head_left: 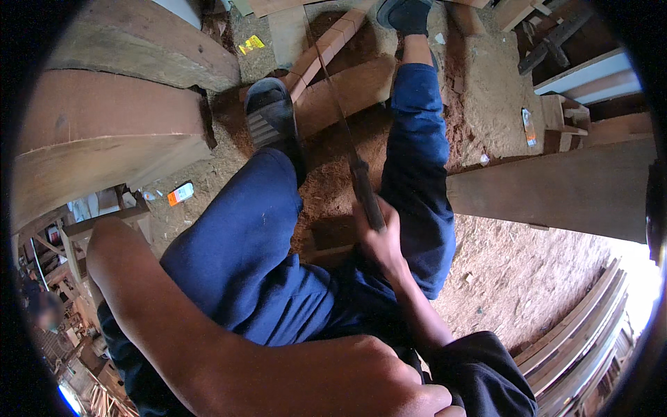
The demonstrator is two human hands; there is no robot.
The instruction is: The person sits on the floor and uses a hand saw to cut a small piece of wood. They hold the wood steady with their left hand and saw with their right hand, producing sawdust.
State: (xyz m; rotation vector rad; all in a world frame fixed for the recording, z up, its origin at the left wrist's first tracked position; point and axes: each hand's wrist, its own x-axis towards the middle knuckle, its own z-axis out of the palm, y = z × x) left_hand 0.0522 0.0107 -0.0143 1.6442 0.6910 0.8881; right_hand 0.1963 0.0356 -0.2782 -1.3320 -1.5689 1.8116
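Observation:
My right hand (379,233) is closed round the dark handle of a long, thin-bladed saw (340,111), which points away from me. The blade lies across a narrow reddish wood strip (326,48) with cross lines, beside a wider plank (347,94) on the floor. My left hand (399,386) is curled at the bottom centre, near my right upper arm; whatever it grips, if anything, is hidden. My legs (229,236) are spread around the work, with my left slipper (271,115) beside the wood.
Thick timbers (111,125) stand at the left, a long board (556,194) at the right, stacked slats (577,326) at lower right. Small litter packets (180,194) lie on the dusty floor (493,278). Another person (45,306) is at the far left edge among wood scraps.

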